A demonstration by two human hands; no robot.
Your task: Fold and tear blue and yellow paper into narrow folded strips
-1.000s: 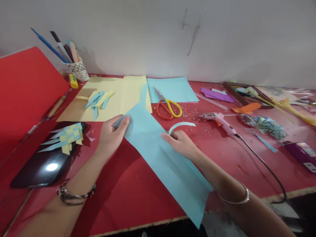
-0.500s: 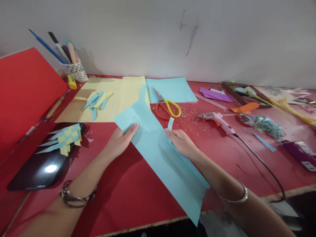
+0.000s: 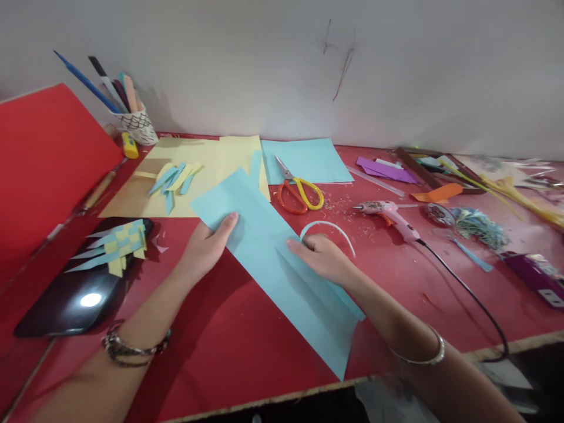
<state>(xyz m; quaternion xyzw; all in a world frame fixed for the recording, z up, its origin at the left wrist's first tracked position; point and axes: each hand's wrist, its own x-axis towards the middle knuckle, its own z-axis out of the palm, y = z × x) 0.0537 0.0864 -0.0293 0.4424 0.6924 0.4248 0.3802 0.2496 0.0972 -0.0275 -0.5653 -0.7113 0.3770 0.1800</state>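
Observation:
A long sheet of light blue paper (image 3: 259, 247) is held slantwise above the red table, with a fold line across it and a raised flap along its right side. My left hand (image 3: 205, 249) grips its left edge, thumb on top and fingers hidden beneath. On the right edge my right hand (image 3: 328, 258) pinches the sheet near the flap. A narrow pale blue paper strip (image 3: 331, 223) curls out from that hand in an arc. Scissors (image 3: 294, 183) with red and yellow handles lie just beyond the sheet.
A pink glue gun (image 3: 390, 216) with a black cord lies at the right. Cream paper (image 3: 211, 164) with loose strips is at the back left. A woven paper piece (image 3: 121, 247) rests on a dark glossy object (image 3: 66, 305). A pen cup (image 3: 140, 126) stands by the wall.
The blue sheet has shifted up and left with both hands. The narrow strip at my right hand now shows as a longer arc to the right.

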